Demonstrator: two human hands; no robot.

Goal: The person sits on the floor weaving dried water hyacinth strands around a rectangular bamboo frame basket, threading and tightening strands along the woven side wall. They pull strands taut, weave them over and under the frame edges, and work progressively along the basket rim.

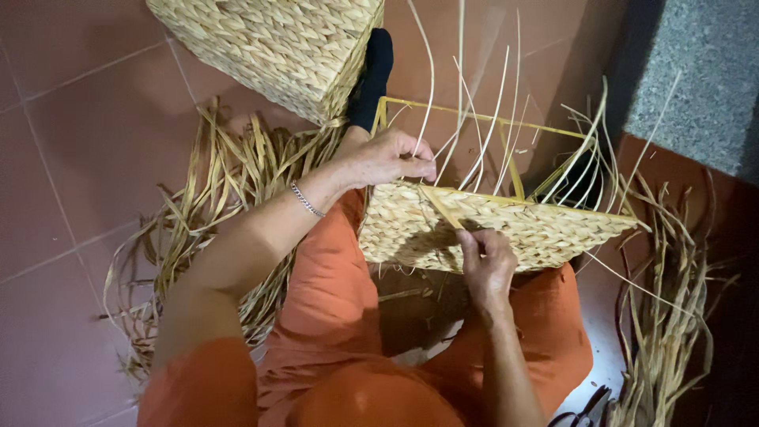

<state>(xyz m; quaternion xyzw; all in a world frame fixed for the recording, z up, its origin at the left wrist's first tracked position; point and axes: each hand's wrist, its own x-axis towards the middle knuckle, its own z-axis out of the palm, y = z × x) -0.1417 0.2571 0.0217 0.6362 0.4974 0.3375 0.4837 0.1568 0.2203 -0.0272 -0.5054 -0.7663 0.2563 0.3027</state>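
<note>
Where the frame ends at the near edge, the person's orange-clad body and knees are cut off, and a dark tool (589, 407) at the near right shows only in part, too dim to make out. The right hand (489, 265) lies against the near wall of the half-woven basket (506, 229), fingers curled close with the thumb pressed on the weave; whether they pinch a strand is hidden by the hand itself. The basket rests on the orange lap, at the middle of the view, its woven wall low and its yellow frame (514, 170) standing bare above. The left hand (391, 158), with a chain bracelet (305, 199) at the wrist, sits at the basket's left top edge, fingers bunched narrow around pale upright strands (482, 119) that rise from the rim. Loose dried reeds (198, 205) lie spread on the floor at the left, and another heap (664, 316) at the right falls into shadow. The floor (87, 142) is of reddish-brown tiles with pale joints. A black-socked foot (373, 75) reaches out beyond the basket. At the far left a finished woven box (277, 43) is cut off by the top edge. At the far right stands a grey speckled slab (696, 79), its full shape out of view.
</note>
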